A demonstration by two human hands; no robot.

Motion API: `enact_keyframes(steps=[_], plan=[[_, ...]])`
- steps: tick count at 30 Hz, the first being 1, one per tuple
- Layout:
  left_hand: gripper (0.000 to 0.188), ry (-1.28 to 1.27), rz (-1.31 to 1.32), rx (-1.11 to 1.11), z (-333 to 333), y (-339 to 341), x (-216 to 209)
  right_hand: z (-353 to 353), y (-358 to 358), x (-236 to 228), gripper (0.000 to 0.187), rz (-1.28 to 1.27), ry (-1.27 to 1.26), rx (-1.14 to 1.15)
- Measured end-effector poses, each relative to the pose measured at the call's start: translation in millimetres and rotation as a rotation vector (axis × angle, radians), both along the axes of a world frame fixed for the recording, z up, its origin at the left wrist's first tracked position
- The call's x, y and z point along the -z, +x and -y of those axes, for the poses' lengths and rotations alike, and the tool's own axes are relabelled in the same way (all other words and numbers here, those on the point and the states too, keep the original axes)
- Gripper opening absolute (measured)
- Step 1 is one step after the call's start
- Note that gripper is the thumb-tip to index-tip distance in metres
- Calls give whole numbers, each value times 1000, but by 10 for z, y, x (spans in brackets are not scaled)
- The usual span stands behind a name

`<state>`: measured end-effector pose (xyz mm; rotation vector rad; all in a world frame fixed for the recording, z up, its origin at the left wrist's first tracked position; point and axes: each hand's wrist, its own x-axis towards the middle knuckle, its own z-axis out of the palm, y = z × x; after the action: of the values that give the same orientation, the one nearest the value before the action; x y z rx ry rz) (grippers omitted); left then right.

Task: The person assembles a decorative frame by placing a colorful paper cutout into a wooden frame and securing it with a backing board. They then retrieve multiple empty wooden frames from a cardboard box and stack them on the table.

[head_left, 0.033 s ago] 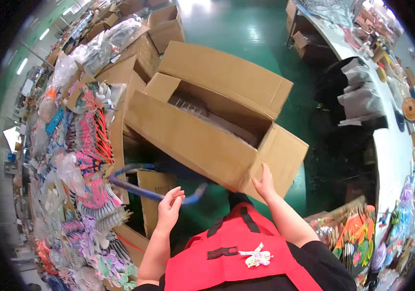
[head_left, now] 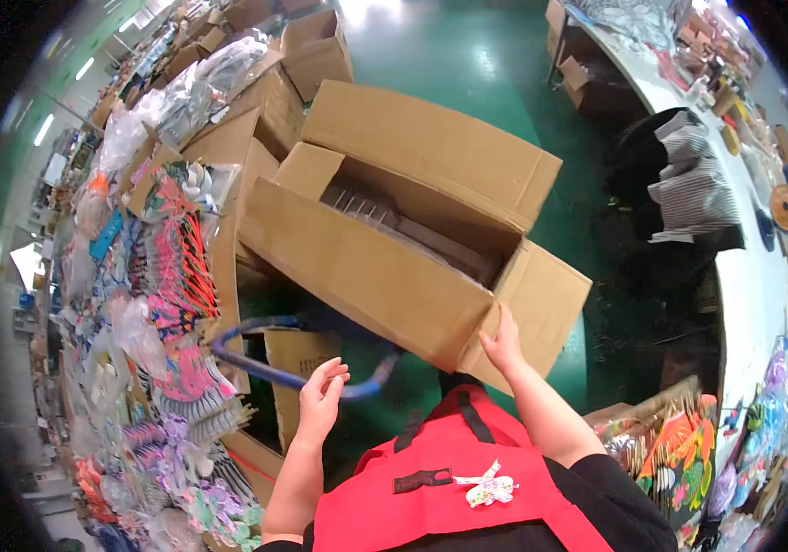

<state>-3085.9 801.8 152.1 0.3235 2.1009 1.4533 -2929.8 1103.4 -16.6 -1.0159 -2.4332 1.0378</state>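
A large open cardboard box (head_left: 366, 267) sits tilted in front of me with its flaps spread; flat packed goods show inside it. My right hand (head_left: 503, 345) grips the box's near right corner, beside the right flap. My left hand (head_left: 322, 397) hangs with its fingers apart, just above a blue curved cart handle (head_left: 256, 366) that runs under the box; it holds nothing. I wear a red apron (head_left: 449, 497) over black sleeves.
Heaps of bagged colourful items (head_left: 168, 276) fill the left side, with more cardboard boxes (head_left: 316, 46) behind. A white table (head_left: 762, 276) with small goods curves along the right, dark striped clothing (head_left: 689, 184) hanging at its edge. Green floor (head_left: 468, 64) lies beyond the box.
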Motion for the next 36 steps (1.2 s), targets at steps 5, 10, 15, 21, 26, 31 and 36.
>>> enact_keyframes(steps=[5, 10, 15, 21, 26, 31, 36], plan=[[32, -96, -138, -9, -626, -801, -38, -341, -660, 238, 41, 18, -275, 86], [30, -67, -203, 106, -1471, -1616, -110, -174, -384, -606, 18, -39, -665, -321], [38, 12, -2, 211, -2576, -2486, 40, 107, -510, -934, 27, -11, -905, -812], [53, -442, -224, -18, -2867, -3397, 2160, 393, -848, -559, 32, 115, -939, -999], [93, -932, -98, 140, -2568, -3270, 3249, 441, -809, -410, 34, 124, -937, -753], [111, -1090, -61, 168, -2593, -3354, 3523, 356, -712, -79, 16, 80, -749, -457], [114, -1083, -172, 224, -2366, -3555, 3990, -194, -835, 117, 12, 82, -350, -251]])
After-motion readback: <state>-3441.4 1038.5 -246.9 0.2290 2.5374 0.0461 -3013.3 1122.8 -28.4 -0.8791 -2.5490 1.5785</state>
